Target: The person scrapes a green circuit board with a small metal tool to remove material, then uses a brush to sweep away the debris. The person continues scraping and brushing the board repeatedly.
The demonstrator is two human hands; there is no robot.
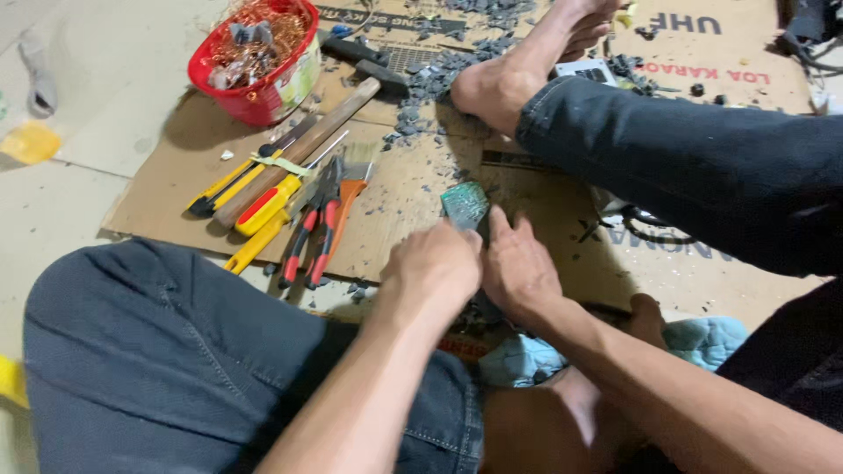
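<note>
Green circuit board (pixel 464 205) upright, hands (pixel 479 263) pinching lower edge.

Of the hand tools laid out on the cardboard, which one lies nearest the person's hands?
The red-handled pliers: their handles point toward the left hand, closer than the yellow screwdrivers, the wooden-handled hammer or the brush.

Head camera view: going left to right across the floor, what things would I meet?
Yellow scrap → red basket of copper wire → yellow-handled screwdrivers → red-handled pliers → orange-handled brush → left hand → green circuit board → right hand → light blue cloth.
</note>
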